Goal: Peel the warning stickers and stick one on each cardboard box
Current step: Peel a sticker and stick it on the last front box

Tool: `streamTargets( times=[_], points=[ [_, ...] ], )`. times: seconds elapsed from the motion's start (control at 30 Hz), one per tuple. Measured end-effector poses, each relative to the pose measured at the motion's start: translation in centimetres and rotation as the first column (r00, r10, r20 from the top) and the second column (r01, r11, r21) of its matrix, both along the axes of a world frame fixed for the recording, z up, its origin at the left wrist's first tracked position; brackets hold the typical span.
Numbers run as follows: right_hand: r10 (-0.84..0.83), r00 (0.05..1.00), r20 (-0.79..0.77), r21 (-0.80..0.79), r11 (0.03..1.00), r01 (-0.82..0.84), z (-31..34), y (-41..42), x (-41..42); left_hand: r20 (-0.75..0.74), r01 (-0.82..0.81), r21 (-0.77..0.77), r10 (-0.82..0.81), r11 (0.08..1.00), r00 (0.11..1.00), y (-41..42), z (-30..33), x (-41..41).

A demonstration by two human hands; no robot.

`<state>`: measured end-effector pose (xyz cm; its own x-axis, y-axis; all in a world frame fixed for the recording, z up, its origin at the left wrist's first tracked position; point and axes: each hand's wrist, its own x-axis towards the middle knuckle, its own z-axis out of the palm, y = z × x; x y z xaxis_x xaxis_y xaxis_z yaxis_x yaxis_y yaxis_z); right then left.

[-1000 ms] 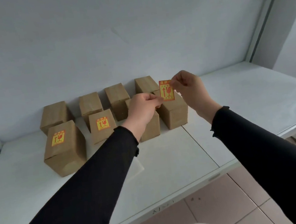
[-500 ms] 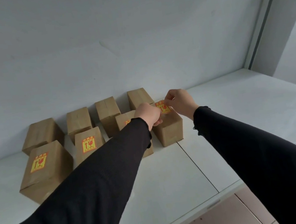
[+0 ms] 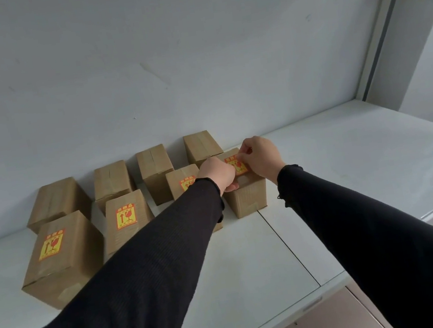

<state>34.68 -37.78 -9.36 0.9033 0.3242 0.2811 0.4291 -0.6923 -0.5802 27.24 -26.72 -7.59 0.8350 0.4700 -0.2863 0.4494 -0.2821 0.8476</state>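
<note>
The warning sticker [image 3: 236, 164] lies on the top face of the cardboard box [image 3: 245, 187], caught between the two hands. The right hand [image 3: 260, 157] has its thumb and forefinger pinched together on the sticker's far right corner, and the left hand [image 3: 218, 174] presses down on its near left edge with the fingers curled under, so whether those are closed on anything cannot be told. Just left of the left hand stands a box [image 3: 183, 175] with a sticker mostly hidden behind the wrist (only its upper part shows). Further left of that hand are two more labelled boxes, one [image 3: 126, 218] near and one [image 3: 60, 256] at the far left of the front row. Beyond the hands, against the wall [image 3: 166, 59], stand four plain boxes [image 3: 154, 170] in a row. Everything sits on the white desk [image 3: 349, 158], and black sleeves [image 3: 375, 238] cover both arms.
</note>
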Motion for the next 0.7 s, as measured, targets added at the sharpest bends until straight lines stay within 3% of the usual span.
streamTargets(
  times=[0.7],
  points=[
    [-0.010,1.000,-0.015,-0.116,0.993,0.008,0.32,1.04,0.26,-0.003,0.057,0.234,-0.058,0.971,0.998,-0.07,-0.73,0.37]
  ],
)
